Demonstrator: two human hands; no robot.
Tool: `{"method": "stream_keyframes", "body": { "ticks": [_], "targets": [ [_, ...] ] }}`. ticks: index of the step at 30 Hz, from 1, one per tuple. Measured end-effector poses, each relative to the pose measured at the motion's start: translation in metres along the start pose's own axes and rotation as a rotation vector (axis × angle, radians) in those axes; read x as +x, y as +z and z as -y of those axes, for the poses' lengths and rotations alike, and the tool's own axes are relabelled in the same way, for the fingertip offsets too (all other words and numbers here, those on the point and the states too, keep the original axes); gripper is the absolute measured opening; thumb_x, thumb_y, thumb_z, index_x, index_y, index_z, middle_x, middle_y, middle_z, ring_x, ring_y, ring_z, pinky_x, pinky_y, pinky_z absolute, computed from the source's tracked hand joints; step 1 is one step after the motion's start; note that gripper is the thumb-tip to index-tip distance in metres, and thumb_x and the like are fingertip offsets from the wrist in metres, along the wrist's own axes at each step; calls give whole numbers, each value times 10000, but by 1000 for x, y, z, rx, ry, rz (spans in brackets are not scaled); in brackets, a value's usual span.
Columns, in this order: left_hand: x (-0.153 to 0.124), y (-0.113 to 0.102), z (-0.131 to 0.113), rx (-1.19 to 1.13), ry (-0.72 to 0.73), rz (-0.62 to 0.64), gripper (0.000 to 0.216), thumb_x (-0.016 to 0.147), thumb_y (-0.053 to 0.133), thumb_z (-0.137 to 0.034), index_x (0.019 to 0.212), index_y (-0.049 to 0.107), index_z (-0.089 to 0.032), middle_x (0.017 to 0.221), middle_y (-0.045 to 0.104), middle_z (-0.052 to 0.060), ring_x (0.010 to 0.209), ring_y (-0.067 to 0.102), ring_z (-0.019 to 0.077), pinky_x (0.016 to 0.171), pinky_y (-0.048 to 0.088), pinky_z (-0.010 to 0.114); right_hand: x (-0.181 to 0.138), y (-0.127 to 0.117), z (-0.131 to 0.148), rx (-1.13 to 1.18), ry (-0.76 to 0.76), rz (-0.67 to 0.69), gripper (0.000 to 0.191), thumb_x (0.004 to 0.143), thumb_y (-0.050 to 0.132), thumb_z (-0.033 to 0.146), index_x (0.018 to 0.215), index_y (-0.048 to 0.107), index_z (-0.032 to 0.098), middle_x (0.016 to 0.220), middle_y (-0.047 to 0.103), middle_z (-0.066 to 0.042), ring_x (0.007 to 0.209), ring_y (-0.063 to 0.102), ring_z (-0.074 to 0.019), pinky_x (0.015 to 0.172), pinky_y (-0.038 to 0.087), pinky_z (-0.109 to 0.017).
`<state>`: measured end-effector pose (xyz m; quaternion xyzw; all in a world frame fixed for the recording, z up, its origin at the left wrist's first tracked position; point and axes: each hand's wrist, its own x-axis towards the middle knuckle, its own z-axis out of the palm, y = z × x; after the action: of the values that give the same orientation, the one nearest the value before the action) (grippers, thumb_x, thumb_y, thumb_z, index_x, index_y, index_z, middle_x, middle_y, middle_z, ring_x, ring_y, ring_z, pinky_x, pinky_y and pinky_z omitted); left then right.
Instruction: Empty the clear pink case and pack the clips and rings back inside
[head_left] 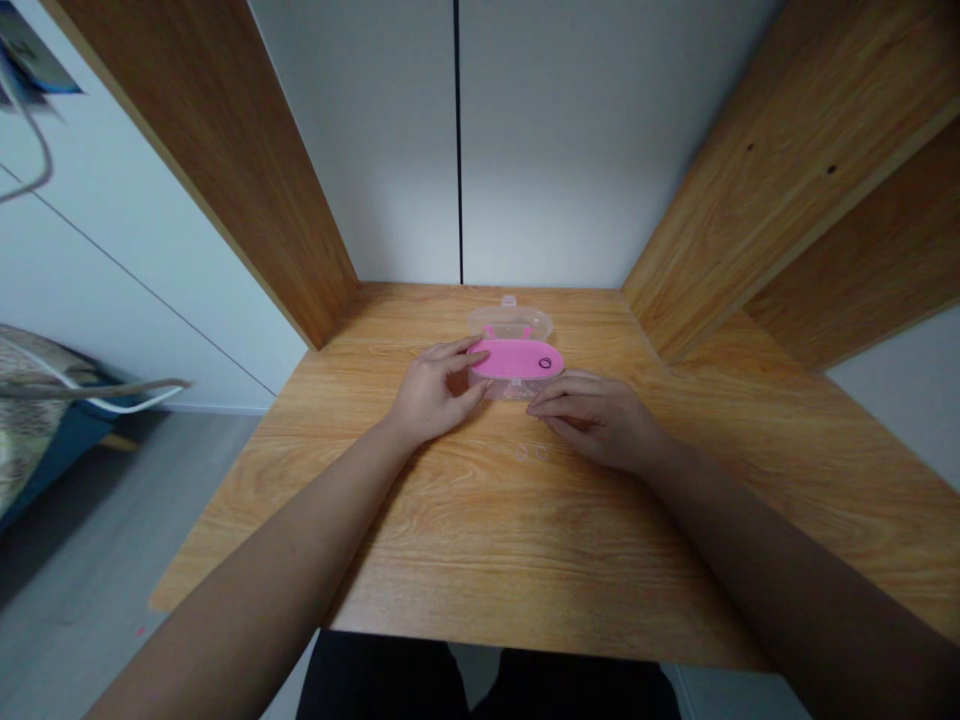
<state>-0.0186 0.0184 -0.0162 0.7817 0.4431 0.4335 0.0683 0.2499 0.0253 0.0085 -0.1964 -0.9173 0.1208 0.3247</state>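
An oval clear plastic box (516, 391) stands on the desk with a pink tray (514, 357) in its top. Its clear lid (510, 322) is folded back behind it. On the right part of the tray lies a small black elastic band (545, 363). My left hand (442, 392) grips the box's left end, fingers over the tray edge and thumb at the front. My right hand (596, 412) is by the front right corner, fingertips pinched together; anything between them is too small to tell. Two thin clear loops, a left one (522, 453) and a right one (541, 452), lie in front.
The wooden desk (450, 560) is bounded by a white panel (540, 180) at the back and wooden posts, a left one (247, 200) and a right one (780, 190). White and brown cables (112, 395) hang at the left, beyond the desk edge.
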Motion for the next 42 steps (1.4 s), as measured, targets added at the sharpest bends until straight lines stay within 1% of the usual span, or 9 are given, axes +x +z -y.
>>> {"method": "stream_keyframes", "body": {
  "ticks": [2, 8, 16, 20, 23, 28, 35, 40, 42],
  "targets": [
    [0, 0, 0, -4, 2, -2, 372, 830, 735, -294, 1191, 736, -204, 1346, 678, 130, 1188, 681, 286, 1038, 545, 504, 2, -1, 2, -50, 2, -81, 180, 929, 609, 193, 978, 747, 297, 980, 783, -21, 909, 719, -191, 827, 571, -366],
    [-1, 2, -4, -34, 38, -10, 348, 826, 759, -306, 1155, 749, -192, 1302, 702, 142, 1160, 692, 276, 1020, 555, 475, 3, -4, 4, -168, 80, -248, 129, 929, 647, 223, 934, 757, 291, 919, 790, -38, 833, 699, -219, 764, 558, -404],
    [-1, 3, -9, -75, 115, -25, 346, 822, 777, -312, 1152, 742, -213, 1259, 722, 134, 1097, 708, 260, 966, 571, 459, 4, 1, 3, -238, 137, -278, 111, 938, 650, 240, 922, 754, 275, 874, 778, -41, 825, 683, -231, 780, 549, -425],
    [-1, 3, -8, -76, 121, -14, 345, 821, 777, -300, 1148, 743, -195, 1254, 721, 148, 1098, 706, 265, 965, 569, 457, 5, 2, 2, -243, 170, -245, 110, 942, 652, 259, 944, 762, 269, 886, 783, -48, 835, 673, -238, 785, 547, -431],
    [-1, 3, -7, -77, 133, -18, 344, 820, 777, -299, 1147, 742, -196, 1245, 725, 149, 1088, 709, 268, 958, 571, 466, 4, 2, 1, -263, 149, -217, 128, 944, 644, 254, 996, 761, 264, 903, 788, -44, 849, 667, -240, 779, 548, -428],
    [0, 3, -8, -81, 134, -28, 337, 814, 786, -299, 1130, 748, -189, 1231, 730, 151, 1071, 716, 266, 942, 577, 463, 3, 3, 1, -282, 81, -242, 201, 924, 623, 170, 1055, 748, 260, 915, 788, -38, 856, 663, -234, 742, 553, -403],
    [0, 4, -7, -85, 122, -29, 343, 806, 792, -297, 1129, 751, -188, 1239, 729, 149, 1078, 714, 264, 945, 579, 461, 3, 3, 1, -272, 43, -250, 229, 888, 626, 126, 1047, 725, 259, 931, 779, -37, 866, 675, -232, 773, 546, -408],
    [-1, 6, -5, -109, 94, -44, 377, 779, 806, -280, 1143, 749, -201, 1240, 730, 140, 1092, 712, 263, 969, 571, 460, 3, -3, 5, -216, 92, -355, 190, 862, 592, 112, 933, 705, 248, 898, 749, -51, 818, 675, -223, 758, 527, -400],
    [-1, 6, -4, -109, 78, -60, 382, 763, 815, -276, 1133, 754, -202, 1233, 733, 139, 1093, 713, 264, 978, 569, 457, 2, -6, 6, -188, 128, -356, 145, 871, 589, 149, 918, 692, 239, 854, 737, -53, 765, 660, -216, 725, 514, -387]
  ]
}}
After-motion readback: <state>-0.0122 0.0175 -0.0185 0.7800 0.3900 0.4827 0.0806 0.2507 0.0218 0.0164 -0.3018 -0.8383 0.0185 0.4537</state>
